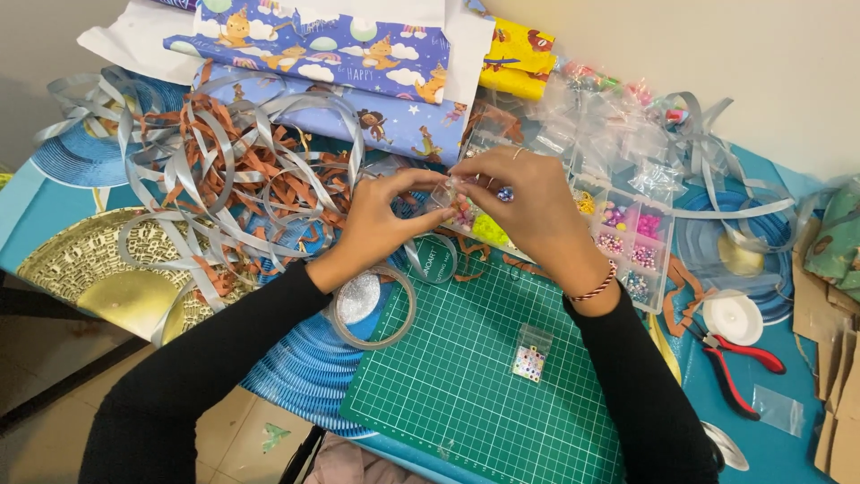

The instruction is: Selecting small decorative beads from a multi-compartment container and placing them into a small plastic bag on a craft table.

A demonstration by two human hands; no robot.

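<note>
My left hand (381,220) and right hand (528,211) meet above the far edge of the green gridded cutting mat (484,376), fingertips pinched together on a small clear plastic bag (445,192). Just beyond lies a clear compartmented box of coloured beads (627,237). Holding the bag steady over the box should catch any spills.
</note>
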